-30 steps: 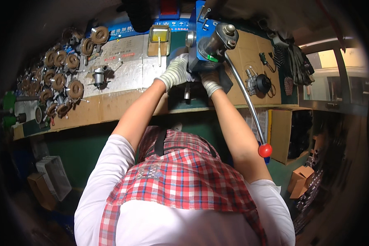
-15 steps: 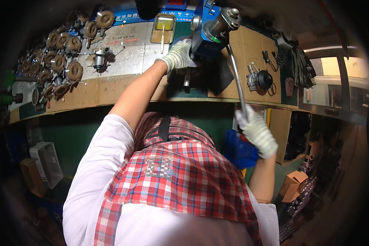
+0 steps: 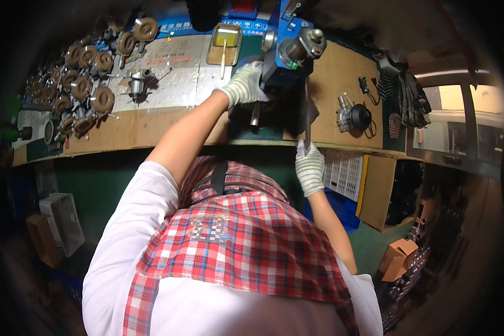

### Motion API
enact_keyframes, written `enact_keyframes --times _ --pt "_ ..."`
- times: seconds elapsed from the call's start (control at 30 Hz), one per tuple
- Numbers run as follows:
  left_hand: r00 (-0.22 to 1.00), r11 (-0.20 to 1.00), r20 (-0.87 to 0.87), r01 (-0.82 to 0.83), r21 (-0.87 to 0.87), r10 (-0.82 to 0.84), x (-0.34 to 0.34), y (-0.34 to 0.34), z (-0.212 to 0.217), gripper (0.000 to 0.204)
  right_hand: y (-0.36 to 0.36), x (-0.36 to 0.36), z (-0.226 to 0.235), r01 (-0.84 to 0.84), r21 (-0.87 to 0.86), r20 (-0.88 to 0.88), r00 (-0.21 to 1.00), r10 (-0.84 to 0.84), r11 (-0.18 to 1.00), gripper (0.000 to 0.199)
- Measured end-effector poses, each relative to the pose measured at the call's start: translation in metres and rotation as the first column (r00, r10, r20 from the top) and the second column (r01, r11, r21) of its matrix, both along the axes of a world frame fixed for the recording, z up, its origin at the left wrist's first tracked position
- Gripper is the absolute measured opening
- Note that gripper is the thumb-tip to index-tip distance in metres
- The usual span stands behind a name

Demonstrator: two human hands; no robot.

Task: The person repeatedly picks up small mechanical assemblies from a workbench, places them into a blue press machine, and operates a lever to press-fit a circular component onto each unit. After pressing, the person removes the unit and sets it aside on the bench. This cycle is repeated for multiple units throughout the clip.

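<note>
A blue hand press (image 3: 274,74) with a steel shaft hub stands at the far middle of the bench. My left hand (image 3: 242,85), in a striped glove, reaches to the left side of the press. Its fingers curl in beside the press head, and what they hold is hidden there. My right hand (image 3: 310,171), gloved alike, is closed round the lower end of the long lever (image 3: 307,115). That lever hangs down from the press, nearly straight toward me. A short metal rod (image 3: 255,115) sticks out below the press, near my left hand.
Many brown-wheeled metal parts (image 3: 81,87) crowd the left of the bench, with a single metal part (image 3: 136,85) nearby. A tray with a brush (image 3: 224,45) lies behind my left hand. A pump-like part (image 3: 353,116) rests at right. Crates and a carton (image 3: 379,193) stand below.
My right hand has swung the lever leftward, from out at the right to nearly below the press. My left hand stays by the press.
</note>
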State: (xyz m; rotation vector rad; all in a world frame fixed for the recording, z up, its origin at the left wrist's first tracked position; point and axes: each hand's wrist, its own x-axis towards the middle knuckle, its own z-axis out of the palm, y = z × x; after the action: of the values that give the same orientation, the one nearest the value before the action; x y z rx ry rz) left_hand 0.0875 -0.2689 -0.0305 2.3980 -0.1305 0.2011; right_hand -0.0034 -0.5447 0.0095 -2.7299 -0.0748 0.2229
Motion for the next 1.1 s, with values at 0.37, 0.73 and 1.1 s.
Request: enact_keyframes --times 0.37,0.73,1.1 --pt "0.969 0.996 -0.238 -0.04 0.085 0.059 -0.022 -0.003 0.022 0.103 0.011 0.042 -0.093 0.025 0.089 0.031 0.999 -0.027 0.996 0.038" --pt "0.813 0.651 -0.569 -0.5 -0.572 0.124 -0.044 -0.004 -0.007 0.066 0.024 0.064 -0.127 0.02 0.106 0.14 0.99 -0.035 0.994 0.033" --pt "0.791 0.287 -0.505 -0.601 -0.746 0.344 -0.019 -0.03 -0.013 0.051 -0.031 -0.023 0.103 0.249 0.67 -0.498 0.849 0.175 0.7 0.059"
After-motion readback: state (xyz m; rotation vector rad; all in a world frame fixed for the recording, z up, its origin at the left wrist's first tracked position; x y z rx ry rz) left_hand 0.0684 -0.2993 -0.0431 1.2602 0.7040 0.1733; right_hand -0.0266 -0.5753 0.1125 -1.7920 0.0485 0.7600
